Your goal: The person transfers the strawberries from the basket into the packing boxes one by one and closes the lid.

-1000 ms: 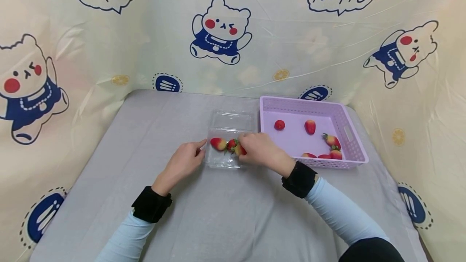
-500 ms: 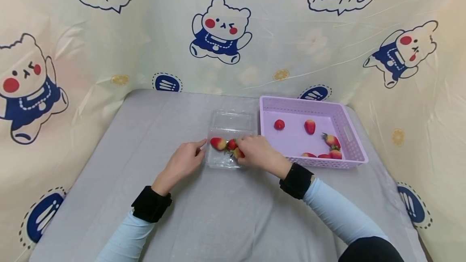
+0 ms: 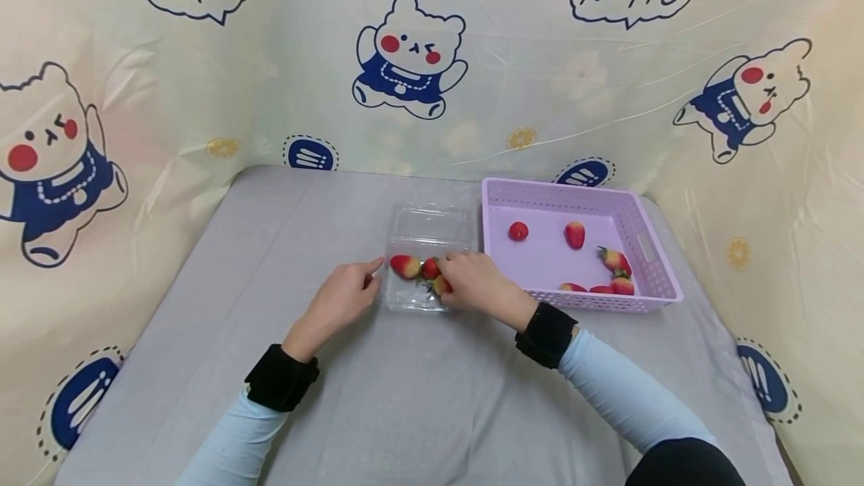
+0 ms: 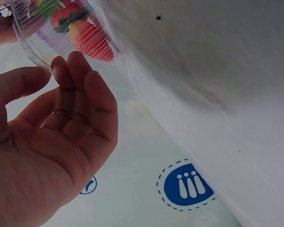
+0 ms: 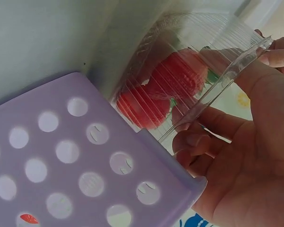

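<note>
"What do the hands do, nearest to the person?"

"The left hand [image 3: 339, 295] is at the edge of the clear box [image 3: 413, 298]; whether it pinches, I cannot tell. The right hand [image 3: 482, 282] grasps a strawberry [image 3: 442, 286] inside this box, thumb and fingers around it."

"What has just changed?"

"This strawberry lies slightly nearer to the person than one second ago, close to two other strawberries [image 3: 405, 267]. I judge it is being settled, not yet released."

"And farther?"

"Behind stands the lid [image 3: 432, 225], open. The purple basket [image 3: 543, 261] has more berries [image 3: 575, 235], so the filling seems unfinished."
</note>
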A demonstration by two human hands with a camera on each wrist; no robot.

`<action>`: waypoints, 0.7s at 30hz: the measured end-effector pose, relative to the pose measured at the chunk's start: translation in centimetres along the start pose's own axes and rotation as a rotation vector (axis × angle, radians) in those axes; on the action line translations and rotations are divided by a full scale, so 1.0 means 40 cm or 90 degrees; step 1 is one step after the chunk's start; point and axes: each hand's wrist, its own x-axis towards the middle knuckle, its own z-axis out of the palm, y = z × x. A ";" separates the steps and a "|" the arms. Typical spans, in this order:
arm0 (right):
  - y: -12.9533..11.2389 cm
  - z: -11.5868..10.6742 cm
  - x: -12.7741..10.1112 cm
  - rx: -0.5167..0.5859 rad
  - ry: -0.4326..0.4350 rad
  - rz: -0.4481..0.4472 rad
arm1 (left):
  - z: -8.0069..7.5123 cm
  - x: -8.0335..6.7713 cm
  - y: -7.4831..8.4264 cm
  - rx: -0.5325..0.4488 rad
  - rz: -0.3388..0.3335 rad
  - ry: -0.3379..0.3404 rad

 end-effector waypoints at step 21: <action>0.001 0.003 0.007 0.030 0.011 0.001 | 0.003 -0.001 -0.003 -0.006 -0.009 0.001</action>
